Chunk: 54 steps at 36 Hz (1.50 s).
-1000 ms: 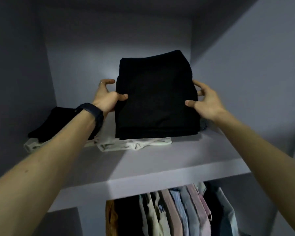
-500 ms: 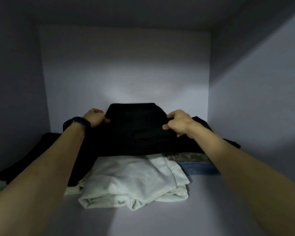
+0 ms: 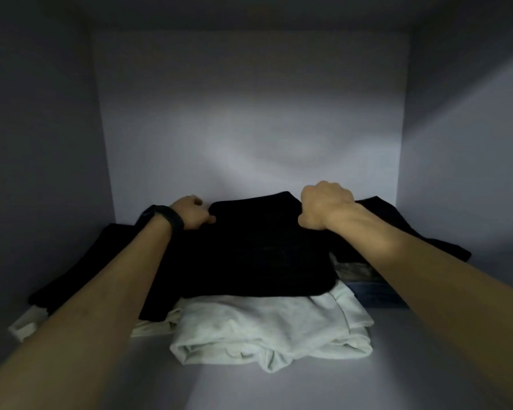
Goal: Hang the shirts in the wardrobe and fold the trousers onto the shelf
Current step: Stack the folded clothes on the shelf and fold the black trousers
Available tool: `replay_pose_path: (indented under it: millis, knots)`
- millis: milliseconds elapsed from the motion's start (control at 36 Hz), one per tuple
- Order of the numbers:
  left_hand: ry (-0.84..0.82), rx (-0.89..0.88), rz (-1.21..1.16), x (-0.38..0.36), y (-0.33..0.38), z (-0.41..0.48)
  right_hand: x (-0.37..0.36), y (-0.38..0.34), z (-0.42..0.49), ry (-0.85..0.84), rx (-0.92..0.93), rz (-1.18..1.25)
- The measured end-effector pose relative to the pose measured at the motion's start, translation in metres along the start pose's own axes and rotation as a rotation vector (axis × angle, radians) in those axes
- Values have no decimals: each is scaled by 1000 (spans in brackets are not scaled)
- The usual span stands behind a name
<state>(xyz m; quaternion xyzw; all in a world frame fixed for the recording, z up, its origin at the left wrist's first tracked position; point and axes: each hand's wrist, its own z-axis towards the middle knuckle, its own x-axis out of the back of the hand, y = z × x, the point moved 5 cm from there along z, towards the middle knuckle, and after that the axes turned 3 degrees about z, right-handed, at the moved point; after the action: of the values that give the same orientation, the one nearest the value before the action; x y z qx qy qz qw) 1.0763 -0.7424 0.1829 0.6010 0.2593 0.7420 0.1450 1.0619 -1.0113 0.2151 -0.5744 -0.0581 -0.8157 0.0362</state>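
Note:
The folded black trousers (image 3: 258,247) lie flat on top of a folded white garment (image 3: 264,329) on the wardrobe shelf (image 3: 427,365). My left hand (image 3: 191,214), with a black band on its wrist, grips the far left corner of the trousers. At the far right corner my right hand (image 3: 326,207) is curled over the edge of the trousers. Both forearms reach deep into the compartment.
More dark clothes (image 3: 80,270) lie on the left, over a pale garment (image 3: 24,327). Another dark piece (image 3: 403,232) and a blue folded item (image 3: 376,294) sit at the right. The back wall (image 3: 249,128) stands just behind my hands, side walls close.
The black trousers went from being held upright in front of the shelf to lying flat on the white garment. My hands slid further back with them, and my view moved closer in.

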Motion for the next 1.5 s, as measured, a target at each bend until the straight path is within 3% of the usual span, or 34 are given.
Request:
replay_pose_path:
  millis: [56, 111, 167, 250, 389, 583, 806, 944, 1000, 1167, 1333, 1500]
  knots:
    - [112, -119, 71, 0, 20, -5, 3, -12, 6, 146, 26, 57]
    - [195, -239, 218, -12, 40, -7, -9, -30, 16, 161, 102, 222]
    - [140, -264, 354, -38, 48, -4, -35, -49, 28, 22, 170, 346]
    - [-20, -172, 461, -77, 27, -1, -86, -47, 34, -174, 118, 298]
    - [-52, -170, 429, -93, 10, 2, -126, -22, 42, -298, -47, 273]
    - [-35, -221, 413, -78, 18, -7, -112, -25, 45, -322, -62, 220]
    - [6, -281, 496, -63, 14, -53, -82, -45, -10, -299, 133, 329]
    - [-22, -258, 325, -81, -17, -70, -106, -31, -62, -258, 131, 292]
    - [-10, -265, 356, -82, -19, -76, -108, -21, -64, -278, 106, 272]
    - [-54, -241, 438, -56, 2, -61, -96, -20, -50, -364, 51, 254]
    - [5, -272, 463, -47, 30, -16, -69, -39, -11, -123, 42, 381]
    - [-73, -176, 395, -78, 7, 18, -100, -51, 43, -250, 9, 383]
